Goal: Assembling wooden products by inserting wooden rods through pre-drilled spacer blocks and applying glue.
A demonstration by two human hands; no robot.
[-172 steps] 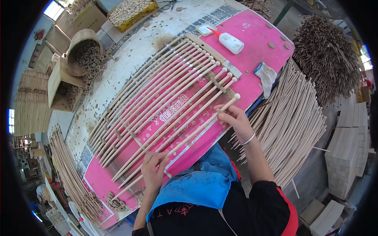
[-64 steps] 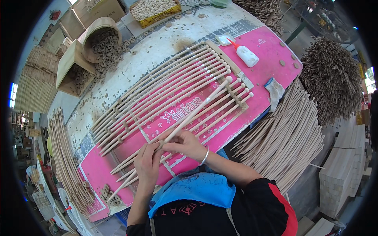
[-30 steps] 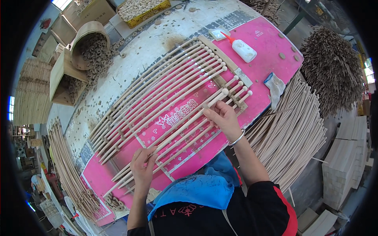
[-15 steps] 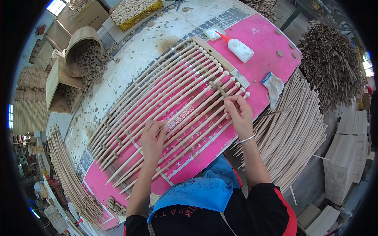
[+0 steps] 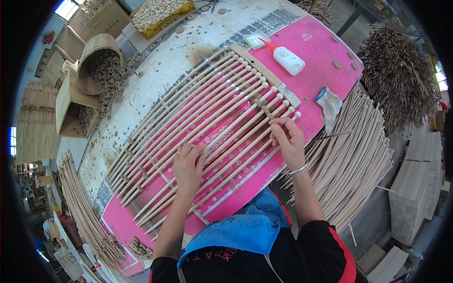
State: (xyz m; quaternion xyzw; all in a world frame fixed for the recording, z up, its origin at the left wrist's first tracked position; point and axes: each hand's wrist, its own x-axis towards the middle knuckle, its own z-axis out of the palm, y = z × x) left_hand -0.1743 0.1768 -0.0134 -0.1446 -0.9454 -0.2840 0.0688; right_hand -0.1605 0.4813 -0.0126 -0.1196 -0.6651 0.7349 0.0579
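Two hands (image 5: 188, 167) (image 5: 289, 137) at sticks (image 5: 217, 106), bucket (image 5: 94, 45) of rings (image 5: 109, 68)

From my end can't make out grip of L hand (image 5: 188, 169) / R hand (image 5: 289, 137); yellow crate (image 5: 170, 22), worktop (image 5: 160, 80) far edge, partly cut off.

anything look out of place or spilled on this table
Yes: small rings lie scattered on the table beside a round tub tipped on its side, so they look spilled, perhaps deliberately. The glove also hangs partly over the table's edge, which looks precarious.
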